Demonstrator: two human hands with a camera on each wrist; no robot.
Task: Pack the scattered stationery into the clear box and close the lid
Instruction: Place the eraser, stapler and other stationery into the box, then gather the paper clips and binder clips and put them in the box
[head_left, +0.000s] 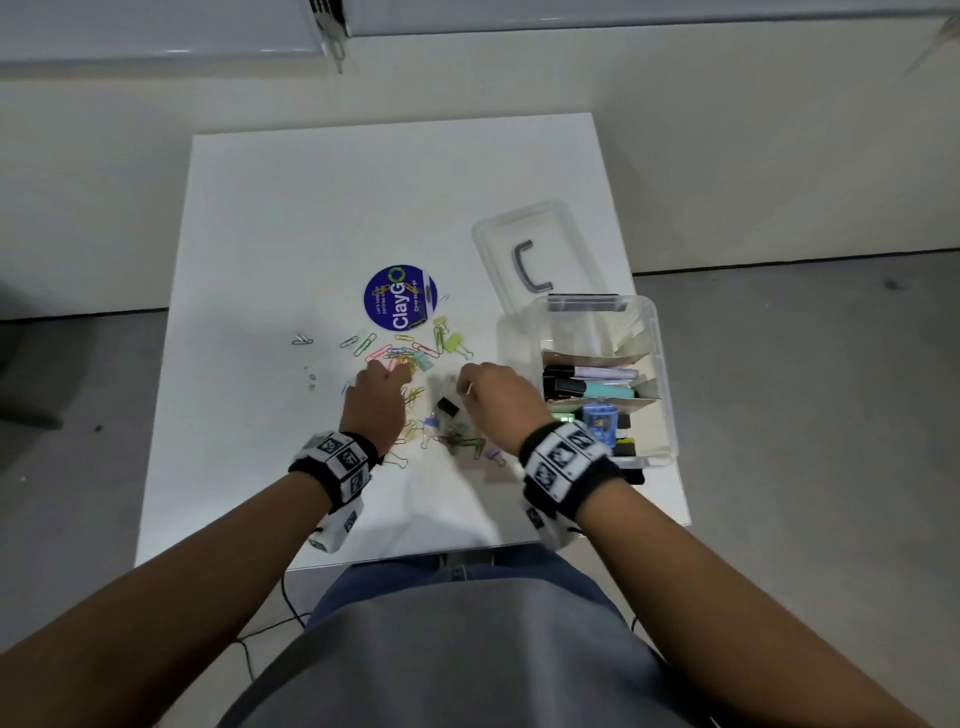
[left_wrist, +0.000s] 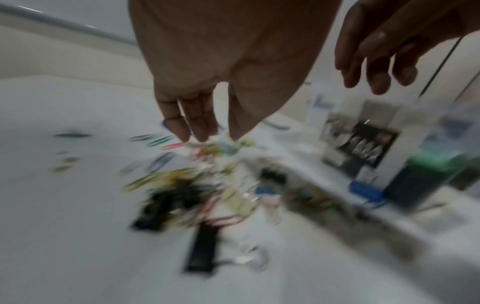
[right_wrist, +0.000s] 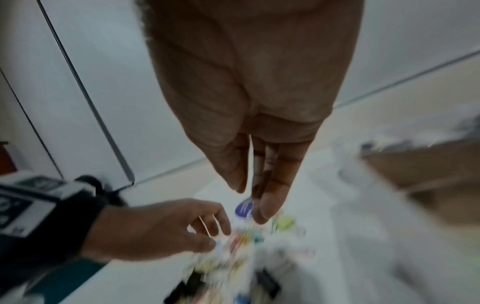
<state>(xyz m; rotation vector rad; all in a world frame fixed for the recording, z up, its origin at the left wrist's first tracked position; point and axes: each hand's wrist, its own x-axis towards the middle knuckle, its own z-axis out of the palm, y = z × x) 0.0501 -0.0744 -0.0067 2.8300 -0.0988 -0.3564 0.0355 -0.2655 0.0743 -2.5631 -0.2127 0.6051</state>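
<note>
Coloured paper clips and binder clips (head_left: 410, 353) lie scattered mid-table; they look blurred in both wrist views (left_wrist: 197, 185). The clear box (head_left: 660, 364) stands open at the right, holding markers (head_left: 592, 382) and a blue sharpener (head_left: 600, 418). Its lid (head_left: 535, 244) lies flat behind it. My left hand (head_left: 395, 371) hovers over the clip pile with fingers (left_wrist: 187, 125) relaxed and pointing down, holding nothing I can see. My right hand (head_left: 467, 379) hangs beside it, fingers (right_wrist: 270, 201) straight and empty. A black binder clip (head_left: 448, 407) sits between my wrists.
A round blue sticker (head_left: 400, 297) is on the table behind the pile. A few silver clips (head_left: 302, 341) lie apart to the left. A dark item (head_left: 631, 475) rests by the box's near corner. The table's front edge (head_left: 395, 558) is against my body.
</note>
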